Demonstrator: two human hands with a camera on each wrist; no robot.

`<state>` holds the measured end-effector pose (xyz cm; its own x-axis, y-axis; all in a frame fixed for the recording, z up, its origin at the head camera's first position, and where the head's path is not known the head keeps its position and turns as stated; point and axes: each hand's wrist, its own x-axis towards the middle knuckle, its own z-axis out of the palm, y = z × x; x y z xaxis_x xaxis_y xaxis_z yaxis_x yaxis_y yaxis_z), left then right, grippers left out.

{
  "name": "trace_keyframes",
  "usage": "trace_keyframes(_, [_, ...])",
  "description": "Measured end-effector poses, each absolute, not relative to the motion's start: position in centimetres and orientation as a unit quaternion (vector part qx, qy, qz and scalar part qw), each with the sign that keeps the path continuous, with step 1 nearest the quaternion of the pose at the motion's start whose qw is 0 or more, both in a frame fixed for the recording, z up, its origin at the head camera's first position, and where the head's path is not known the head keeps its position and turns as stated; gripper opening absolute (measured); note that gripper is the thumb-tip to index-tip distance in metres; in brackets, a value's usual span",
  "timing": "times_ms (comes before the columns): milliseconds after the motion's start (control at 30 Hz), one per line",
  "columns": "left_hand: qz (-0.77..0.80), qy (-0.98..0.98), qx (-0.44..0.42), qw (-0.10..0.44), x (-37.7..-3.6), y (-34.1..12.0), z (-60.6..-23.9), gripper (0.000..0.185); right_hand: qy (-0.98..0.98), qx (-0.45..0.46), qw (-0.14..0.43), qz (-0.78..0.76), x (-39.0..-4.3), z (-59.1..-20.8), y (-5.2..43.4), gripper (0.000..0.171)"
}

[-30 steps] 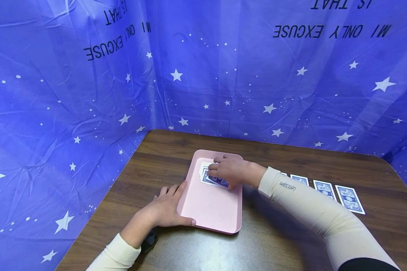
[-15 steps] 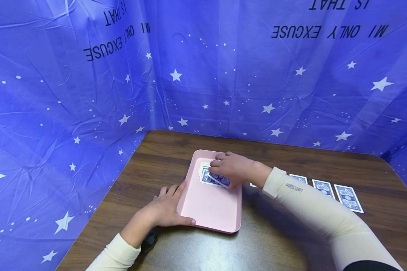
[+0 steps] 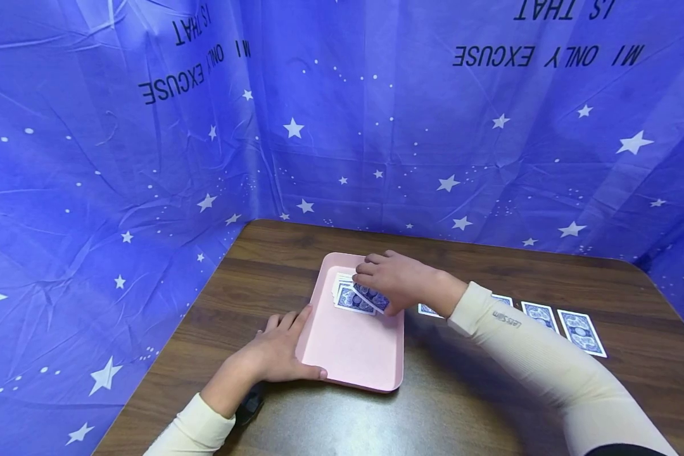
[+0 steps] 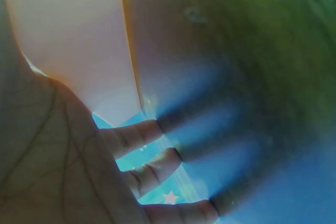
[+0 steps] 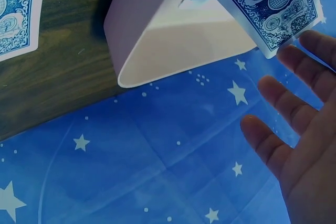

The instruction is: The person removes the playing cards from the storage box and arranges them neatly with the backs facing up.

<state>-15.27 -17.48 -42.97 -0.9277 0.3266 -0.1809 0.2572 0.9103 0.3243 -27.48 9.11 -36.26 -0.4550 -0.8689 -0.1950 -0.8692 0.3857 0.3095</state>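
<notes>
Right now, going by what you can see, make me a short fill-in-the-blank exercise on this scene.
1. The left hand rests against the edge of a tray whose colour is ____.
2. The right hand holds a card whose back is patterned in white and ____.
3. In the head view, a row of cards lies on the table, to the ____ of the tray.
4. The curtain behind the table bears black lettering and five-pointed white ____.

Missing words: pink; blue; right; stars.
</notes>
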Motion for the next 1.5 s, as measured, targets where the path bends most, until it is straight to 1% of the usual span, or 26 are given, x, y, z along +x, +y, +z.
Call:
trace_keyframes(400, [0.148,0.971,0.146,0.115,-15.3,-17.4,-43.0,0.132,0.848,-0.505,-0.012,0.162,-27.2,-35.1,10.9,0.091])
trace_keyframes(633, [0.151,0.971,0.147,0.113,-15.2,-17.4,-43.1,0.132,0.860,-0.483,-0.013,0.164,-27.1,-35.3,12.5,0.094])
trace_keyframes(767, [0.153,0.971,0.147,0.113,-15.2,-17.4,-43.1,0.131,0.868,-0.473,-0.015,0.150,-27.1,-35.7,13.7,0.093])
trace_keyframes(1000, [0.157,0.970,0.148,0.112,-15.2,-17.4,-43.0,0.131,0.887,-0.449,-0.021,0.110,-26.8,-36.2,16.0,0.089])
trace_keyframes(1300, [0.159,0.970,0.147,0.113,-15.2,-17.4,-42.9,0.131,0.916,-0.392,0.010,0.087,-26.7,-36.3,19.7,0.089])
trace_keyframes(1500, [0.161,0.969,0.149,0.110,-15.2,-17.3,-43.0,0.131,0.925,-0.372,-0.003,0.076,-26.7,-36.8,23.0,0.089])
